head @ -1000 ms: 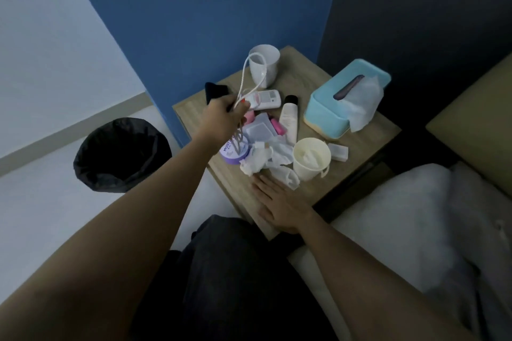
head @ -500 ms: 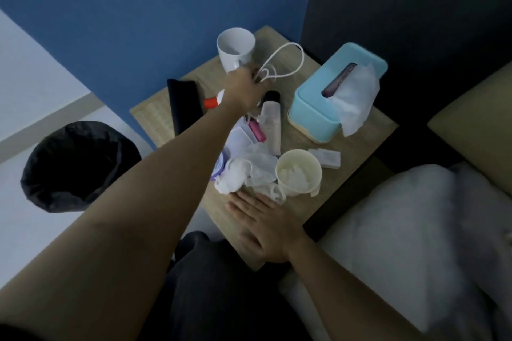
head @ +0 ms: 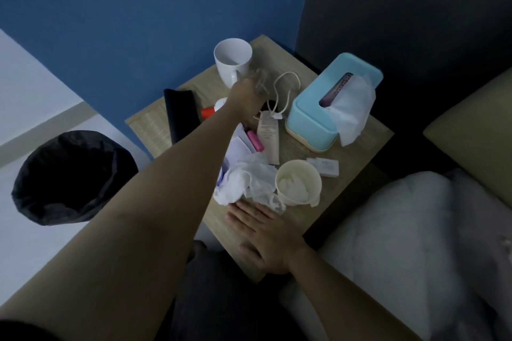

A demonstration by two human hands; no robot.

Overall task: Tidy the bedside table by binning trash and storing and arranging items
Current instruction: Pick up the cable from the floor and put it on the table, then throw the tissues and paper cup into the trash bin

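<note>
the left hand (head: 249, 93) is hovering over the back of the bedside table (head: 363, 144), just beside the white mug (head: 232, 61), with the arm lying across the clutter. its fingers (head: 260, 81) are blurred, so i cannot tell whether they are open or gripping anything. the white cable (head: 288, 83) is lying in a loop on the tabletop between that hand and the blue tissue box (head: 310, 116); whether the hand is touching it is unclear. the right hand (head: 266, 238) is resting flat on the near edge of the table, fingers straight and spread, holding nothing.

crumpled tissues (head: 243, 180) are lying in a heap just beyond the right fingertips, touching a cream cup (head: 297, 183) that is holding more tissue. a pale tube (head: 268, 137) is lying beside a pink stick (head: 255, 140), and a small white box (head: 324, 166) is sitting to the right of the cup. a black item (head: 180, 115) and a white bottle with an orange cap (head: 208, 111) are lying near the left edge. a black bin (head: 69, 177) is standing on the floor to the left of the table.
</note>
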